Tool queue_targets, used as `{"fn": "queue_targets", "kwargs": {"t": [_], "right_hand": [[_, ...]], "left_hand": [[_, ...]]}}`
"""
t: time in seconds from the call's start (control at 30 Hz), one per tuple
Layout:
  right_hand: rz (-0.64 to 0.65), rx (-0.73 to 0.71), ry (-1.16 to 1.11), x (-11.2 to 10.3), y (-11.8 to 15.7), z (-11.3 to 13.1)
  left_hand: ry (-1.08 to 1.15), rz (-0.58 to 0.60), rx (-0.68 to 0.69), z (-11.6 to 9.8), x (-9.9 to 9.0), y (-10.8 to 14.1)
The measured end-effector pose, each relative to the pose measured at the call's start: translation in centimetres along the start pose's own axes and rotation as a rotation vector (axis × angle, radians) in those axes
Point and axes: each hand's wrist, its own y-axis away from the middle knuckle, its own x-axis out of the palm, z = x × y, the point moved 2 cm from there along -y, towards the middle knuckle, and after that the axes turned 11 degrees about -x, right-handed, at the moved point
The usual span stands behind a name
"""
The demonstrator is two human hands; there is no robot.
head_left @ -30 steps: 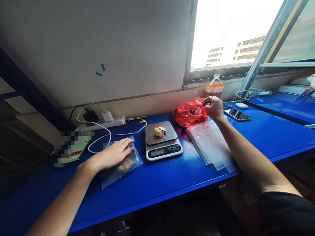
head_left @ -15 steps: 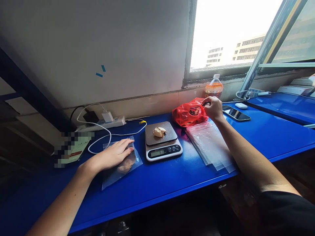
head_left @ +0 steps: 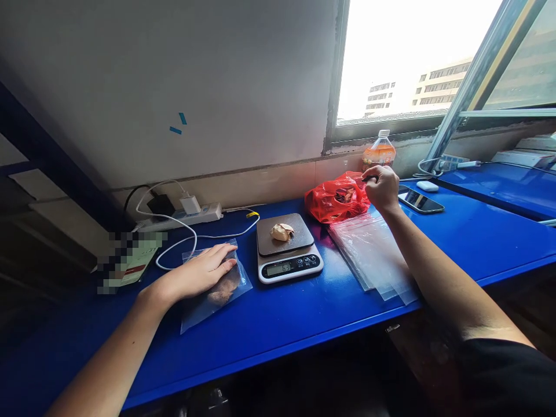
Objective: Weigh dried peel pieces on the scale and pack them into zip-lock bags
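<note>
My left hand [head_left: 208, 269] lies flat with fingers stretched over a clear plastic bag [head_left: 195, 313] that has brown lumpy pieces [head_left: 221, 295] inside; the hand covers part of them. To its right stands a kitchen scale [head_left: 290, 269] with its display lit. A pale tan, dry-looking lump [head_left: 282, 232] rests on the scale's plate. My right hand [head_left: 384, 188] is closed and raised beside an open red plastic bag [head_left: 321, 200], in which dark red pieces [head_left: 344, 195] show. Something small and dark is pinched at its fingertips; I cannot make out what it is.
Flat clear bags [head_left: 369, 255] lie stacked under my right forearm. Behind stand a bottle [head_left: 380, 153] of orange drink, a phone [head_left: 421, 200] and a white case [head_left: 427, 186]. At the left are a power strip [head_left: 204, 214], a white cable [head_left: 174, 260] and a partly blurred phone [head_left: 134, 266].
My right hand has shifted slightly to the right, still closed by the red bag. My left hand stays flat on the clear bag, and the lump on the scale has not moved.
</note>
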Motion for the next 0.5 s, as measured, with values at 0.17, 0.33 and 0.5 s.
{"fn": "queue_targets", "kwargs": {"t": [0.17,0.33,0.5], "right_hand": [[-0.032,0.008,0.011,-0.23,-0.02,0.03],[-0.068,0.041,-0.014,-0.55,-0.12,-0.06],[-0.097,0.069,-0.026,-0.81,-0.13,0.15]], "left_hand": [[-0.012,0.018,-0.004,-0.20,-0.07,0.18],[-0.006,0.026,-0.005,-0.21,-0.07,0.10],[0.000,0.035,-0.006,-0.09,0.04,-0.04]]}}
